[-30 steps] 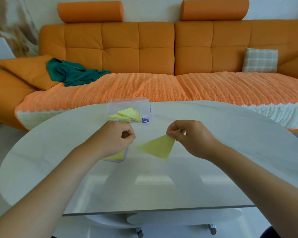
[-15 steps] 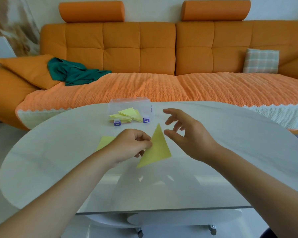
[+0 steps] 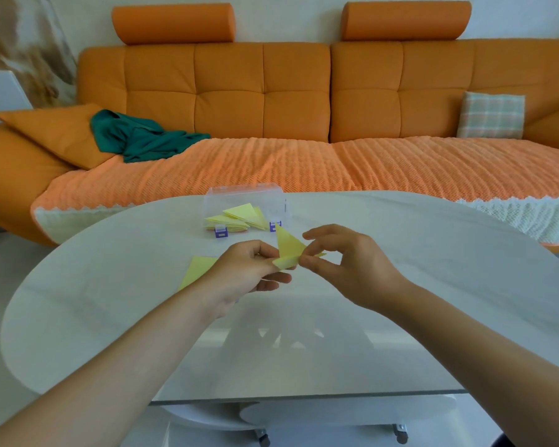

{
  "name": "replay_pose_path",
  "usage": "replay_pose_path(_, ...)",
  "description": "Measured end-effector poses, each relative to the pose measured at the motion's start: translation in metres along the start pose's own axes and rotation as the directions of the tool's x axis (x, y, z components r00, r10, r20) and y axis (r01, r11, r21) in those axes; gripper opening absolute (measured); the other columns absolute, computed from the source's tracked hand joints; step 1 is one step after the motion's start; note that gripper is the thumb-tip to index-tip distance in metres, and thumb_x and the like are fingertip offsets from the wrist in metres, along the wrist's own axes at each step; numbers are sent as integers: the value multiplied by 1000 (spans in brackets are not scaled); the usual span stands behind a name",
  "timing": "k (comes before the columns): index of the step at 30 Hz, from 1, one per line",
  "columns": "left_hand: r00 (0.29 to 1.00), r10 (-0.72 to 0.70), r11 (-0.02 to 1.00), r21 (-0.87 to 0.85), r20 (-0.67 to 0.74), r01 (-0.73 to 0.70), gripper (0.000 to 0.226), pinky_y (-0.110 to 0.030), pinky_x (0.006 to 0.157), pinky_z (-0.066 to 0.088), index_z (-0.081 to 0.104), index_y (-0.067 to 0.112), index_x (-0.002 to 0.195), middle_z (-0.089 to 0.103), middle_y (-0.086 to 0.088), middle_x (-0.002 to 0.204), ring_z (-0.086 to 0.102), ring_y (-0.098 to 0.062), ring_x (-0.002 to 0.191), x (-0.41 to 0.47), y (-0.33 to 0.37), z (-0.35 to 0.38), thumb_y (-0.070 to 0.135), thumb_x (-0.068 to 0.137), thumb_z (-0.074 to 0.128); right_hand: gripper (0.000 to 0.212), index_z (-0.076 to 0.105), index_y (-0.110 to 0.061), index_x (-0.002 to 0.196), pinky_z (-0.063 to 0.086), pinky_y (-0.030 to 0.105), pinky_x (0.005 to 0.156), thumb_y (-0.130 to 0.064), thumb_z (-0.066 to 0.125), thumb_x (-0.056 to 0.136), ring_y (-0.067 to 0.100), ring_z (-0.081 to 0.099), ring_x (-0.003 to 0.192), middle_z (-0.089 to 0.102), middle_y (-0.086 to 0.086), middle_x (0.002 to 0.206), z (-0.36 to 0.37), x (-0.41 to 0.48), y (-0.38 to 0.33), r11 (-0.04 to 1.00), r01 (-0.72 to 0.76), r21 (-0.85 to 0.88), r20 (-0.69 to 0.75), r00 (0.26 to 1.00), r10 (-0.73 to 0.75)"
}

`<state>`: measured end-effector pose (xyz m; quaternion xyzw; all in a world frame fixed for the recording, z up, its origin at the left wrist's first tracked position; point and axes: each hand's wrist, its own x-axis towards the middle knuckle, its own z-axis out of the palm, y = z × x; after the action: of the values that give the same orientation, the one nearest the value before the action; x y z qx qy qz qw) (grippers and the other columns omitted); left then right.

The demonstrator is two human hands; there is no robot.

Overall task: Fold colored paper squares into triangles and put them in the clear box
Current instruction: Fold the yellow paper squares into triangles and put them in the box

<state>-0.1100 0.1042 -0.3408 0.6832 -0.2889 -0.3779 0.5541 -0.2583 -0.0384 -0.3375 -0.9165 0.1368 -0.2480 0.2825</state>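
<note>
Orange sofa (image 3: 226, 91) behind; pale oval table (image 3: 433, 279) in front of it.

Clear box (image 3: 239, 191) stood at the table's far edge, open, with several folded yellow triangles (image 3: 241, 211) already inside. Exact count hard to make out; they overlapped.

Left hand (image 3: 249, 267) and right hand (image 3: 352, 262) were raised above the table, near the box. Each pinched the same yellow paper (image 3: 289, 246), left at its lower fold, right at the near edge. It looked mid-fold, not yet a finished triangle, not yet boxed.

Unfolded yellow paper (image 3: 197, 268) lay on the table, partly hidden by the left wrist. One sheet or a stack: could not tell. Judged well under way, with more left to fold.
</note>
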Motion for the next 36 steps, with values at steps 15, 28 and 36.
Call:
replay_pose_path(15,990,110,991,-84,83,-103,26,-33,71,59,71,18,110,76,-3,102,73,-17,94,0,0,8,28,87,69,5,74,-24,84,50,28,61,-28,74,87,10,72,68,74,-3,72,-7,4,-4,877,-359,320,144,933,329)
replay_pose_path(28,971,239,970,52,16,-239,11,-28,62,59,69,14,104,76,-4,85,75,-22,77,-2,0,6,12,98,61,9,79,-26,79,57,30,73,-27,75,87,11,71,70,76,2,74,-12,10,1,828,-413,380,213,910,356)
replay_pose_path(36,931,362,909,203,46,-364,20,-21,58,55,77,12,95,74,-1,69,71,-12,64,-5,10,-12,-4,85,72,5,81,-20,87,59,30,77,-23,77,86,13,70,72,76,2,81,-25,12,13,750,-509,423,396,848,352)
